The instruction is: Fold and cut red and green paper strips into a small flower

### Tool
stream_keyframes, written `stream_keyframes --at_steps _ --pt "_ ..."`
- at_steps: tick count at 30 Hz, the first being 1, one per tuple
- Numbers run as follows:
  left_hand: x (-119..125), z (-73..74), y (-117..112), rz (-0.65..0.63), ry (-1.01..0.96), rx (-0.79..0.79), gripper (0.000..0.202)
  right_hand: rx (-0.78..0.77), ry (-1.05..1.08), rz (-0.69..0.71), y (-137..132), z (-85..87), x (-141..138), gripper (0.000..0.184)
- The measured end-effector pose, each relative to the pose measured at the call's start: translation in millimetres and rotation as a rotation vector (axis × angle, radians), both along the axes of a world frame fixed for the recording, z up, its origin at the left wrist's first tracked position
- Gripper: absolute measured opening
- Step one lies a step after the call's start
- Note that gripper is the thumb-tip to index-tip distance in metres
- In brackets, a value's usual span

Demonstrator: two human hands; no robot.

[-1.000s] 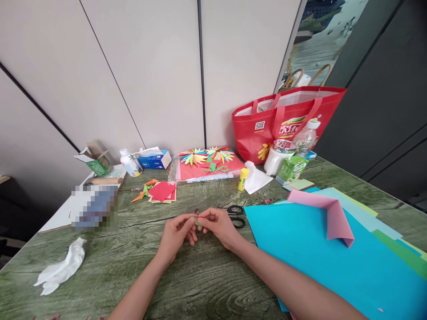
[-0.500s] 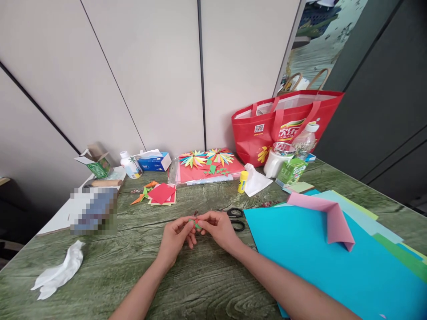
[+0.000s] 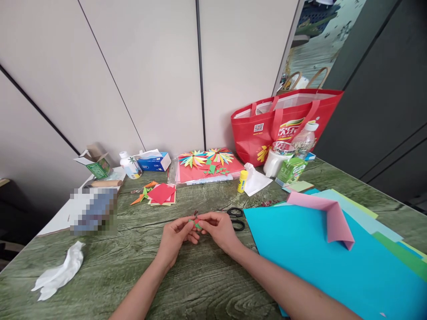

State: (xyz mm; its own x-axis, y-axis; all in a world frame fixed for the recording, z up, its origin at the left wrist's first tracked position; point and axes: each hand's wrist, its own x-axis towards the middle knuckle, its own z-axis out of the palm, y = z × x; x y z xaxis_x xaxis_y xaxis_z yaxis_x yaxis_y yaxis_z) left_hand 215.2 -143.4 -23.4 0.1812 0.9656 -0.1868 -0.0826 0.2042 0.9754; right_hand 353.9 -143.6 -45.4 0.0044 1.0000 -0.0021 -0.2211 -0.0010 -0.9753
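Note:
Between my two hands, over the middle of the table, is a small red and green paper piece (image 3: 196,223). My left hand (image 3: 176,236) pinches its left side between thumb and fingers. The thumb and forefinger of my right hand (image 3: 218,229) close on its right side. Fingers cover much of the piece, so its full shape is hidden. Black-handled scissors (image 3: 237,225) lie just beyond my right hand, their blades mostly hidden by it. A yellow glue stick (image 3: 242,181) stands farther back, beside a crumpled white tissue (image 3: 255,180).
Large blue paper (image 3: 300,249) covers the right side, with a folded pink strip (image 3: 336,218) on top. Red paper squares (image 3: 162,194) lie back left. A red bag (image 3: 260,138), a green carton (image 3: 291,171) and a blue tissue box (image 3: 153,162) line the wall. Another tissue (image 3: 62,272) lies left.
Almost nothing differs. The fingers of my left hand shift slightly beneath the paper piece, and both hands stay in the same place.

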Motion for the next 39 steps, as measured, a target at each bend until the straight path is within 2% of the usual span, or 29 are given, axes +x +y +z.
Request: stream_keyframes --at_steps 7,13,19,27,33,39 --pt "1.7 -0.5 -0.8 0.034 0.02 -0.041 0.029 -0.031 -0.006 -0.066 -0.7 -7.0 -3.3 0.018" --pt "1.4 -1.1 -0.9 0.029 0.026 -0.011 0.027 -0.013 -0.001 -0.035 -0.4 -8.0 -3.2 0.017" --pt "-1.8 -3.1 1.2 -0.043 0.084 0.067 0.024 -0.02 -0.011 0.058 0.2 -5.8 -0.4 0.021" --pt "-2.7 7.1 0.9 -0.08 -0.072 -0.03 0.028 0.032 -0.012 0.017 0.1 -1.7 -0.5 0.016" --pt "-4.2 2.4 1.1 -0.043 -0.056 -0.072 0.029 0.042 -0.048 -0.007 1.0 -3.4 0.2 0.015" --pt "-4.6 1.4 1.3 -0.001 0.002 -0.058 0.029 0.137 -0.18 -0.028 -0.1 -1.6 2.9 0.014"
